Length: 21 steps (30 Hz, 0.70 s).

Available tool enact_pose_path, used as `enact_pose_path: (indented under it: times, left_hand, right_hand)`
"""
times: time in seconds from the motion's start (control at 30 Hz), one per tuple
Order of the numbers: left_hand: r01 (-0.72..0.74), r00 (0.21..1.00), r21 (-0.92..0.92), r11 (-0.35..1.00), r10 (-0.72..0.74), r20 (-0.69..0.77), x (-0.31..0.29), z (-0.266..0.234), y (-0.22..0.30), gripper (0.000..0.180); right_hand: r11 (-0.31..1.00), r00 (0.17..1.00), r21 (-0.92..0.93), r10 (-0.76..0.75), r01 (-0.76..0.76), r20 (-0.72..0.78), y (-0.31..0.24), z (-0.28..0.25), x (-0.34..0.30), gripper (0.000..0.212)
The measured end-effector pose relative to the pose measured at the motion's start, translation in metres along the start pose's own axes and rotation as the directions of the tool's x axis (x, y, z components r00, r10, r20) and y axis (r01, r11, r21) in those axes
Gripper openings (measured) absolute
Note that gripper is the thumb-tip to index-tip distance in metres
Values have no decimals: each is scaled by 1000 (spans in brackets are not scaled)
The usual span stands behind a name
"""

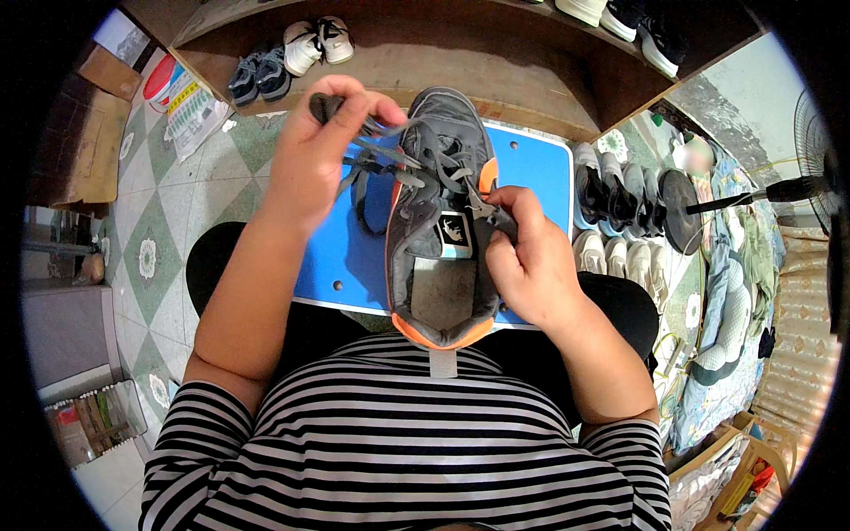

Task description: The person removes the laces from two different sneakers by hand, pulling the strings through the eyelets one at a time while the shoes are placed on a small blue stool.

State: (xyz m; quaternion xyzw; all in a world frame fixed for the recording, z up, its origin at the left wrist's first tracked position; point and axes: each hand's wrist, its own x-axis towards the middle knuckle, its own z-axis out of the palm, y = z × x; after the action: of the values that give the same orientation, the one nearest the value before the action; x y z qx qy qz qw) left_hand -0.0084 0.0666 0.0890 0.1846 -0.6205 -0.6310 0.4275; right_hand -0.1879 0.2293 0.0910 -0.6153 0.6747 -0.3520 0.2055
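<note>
A grey shoe (409, 232) with orange trim lies on a blue board (544, 177) in front of me, its toe pointing away and its heel near my body. Its tongue, with a black and white label, shows inside the opening. My left hand (323, 146) is closed on a grey shoelace (390, 155), pulled up and left of the shoe; a loose loop of lace hangs below it. On the shoe's right side, my right hand (536, 261) pinches the eyelet edge between thumb and fingers. Whether it also holds lace there I cannot tell.
Beyond the board stands a wooden shoe rack (496, 66) with white sneakers (319, 42) and blue-grey shoes (261, 75). Rows of shoes (620, 190) stand on the floor at right, near a black fan (810, 168). A bucket (161, 84) sits at far left.
</note>
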Motion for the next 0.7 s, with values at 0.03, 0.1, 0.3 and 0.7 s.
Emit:
enact_pose_path:
  times: [0.03, 0.1, 0.3, 0.7]
  left_hand:
    - [8, 1000, 10, 1000, -8, -22, 0, -2, 4, 6]
    - [-36, 999, 176, 984, 33, 23, -1, 0, 7, 7]
    - [-366, 917, 738, 567, 84, 390, -13, 25, 0, 22]
    - [-223, 886, 922, 317, 461, 56, -4, 2, 3, 16]
  right_hand:
    - [1000, 1000, -1, 16, -16, 14, -1, -1, 0, 31]
    - [999, 998, -9, 51, -51, 40, -4, -2, 1, 31]
    - [998, 997, -2, -58, 58, -41, 4, 5, 2, 31]
    - [975, 971, 7, -221, 222, -89, 1, 0, 11, 32]
